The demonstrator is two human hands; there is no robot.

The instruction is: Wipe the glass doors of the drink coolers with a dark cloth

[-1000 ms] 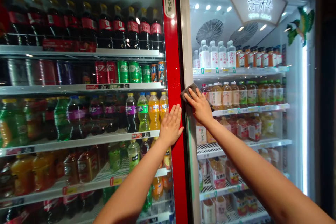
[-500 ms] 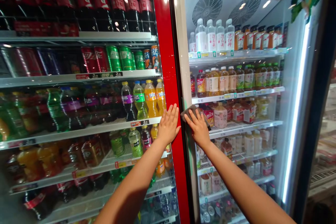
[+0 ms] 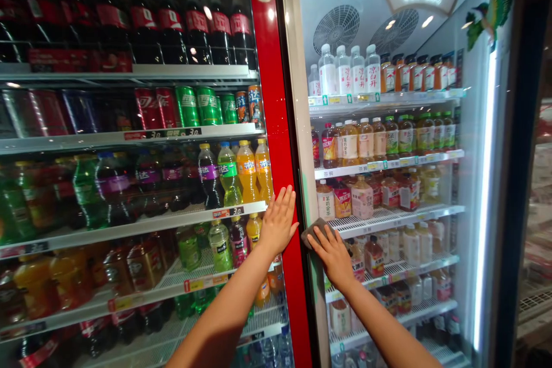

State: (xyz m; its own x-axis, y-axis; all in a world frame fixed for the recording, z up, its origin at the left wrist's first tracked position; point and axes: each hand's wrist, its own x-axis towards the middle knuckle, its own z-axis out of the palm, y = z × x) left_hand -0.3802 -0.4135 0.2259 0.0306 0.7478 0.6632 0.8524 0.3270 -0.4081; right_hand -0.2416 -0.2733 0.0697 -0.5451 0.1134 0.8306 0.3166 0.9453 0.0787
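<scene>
My left hand point(image 3: 278, 223) lies flat against the red door frame point(image 3: 288, 276) of the left drinks fridge, its fingers stretched and holding nothing. Under the fingers of my right hand point(image 3: 334, 257) is a folded grey-brown cloth point(image 3: 314, 232), pressed to the left edge of the right fridge's glass door. Part of the cloth is hidden by those fingers. A pale vertical frame strip point(image 3: 297, 63) runs above the cloth, with a dark gap between the two fridges.
Behind the left glass stand cola bottles point(image 3: 142, 17), green cans point(image 3: 207, 104) and orange soda bottles point(image 3: 247, 169). The right fridge holds water bottles point(image 3: 342, 69) and tea bottles point(image 3: 366, 138) on lit shelves. A bird decoration point(image 3: 490, 14) and a light strip point(image 3: 483, 201) mark its right side.
My right hand has slid down the door edge with the cloth, uncovering bottles on the shelf above. My left hand stays on the red frame while the view has tilted up slightly.
</scene>
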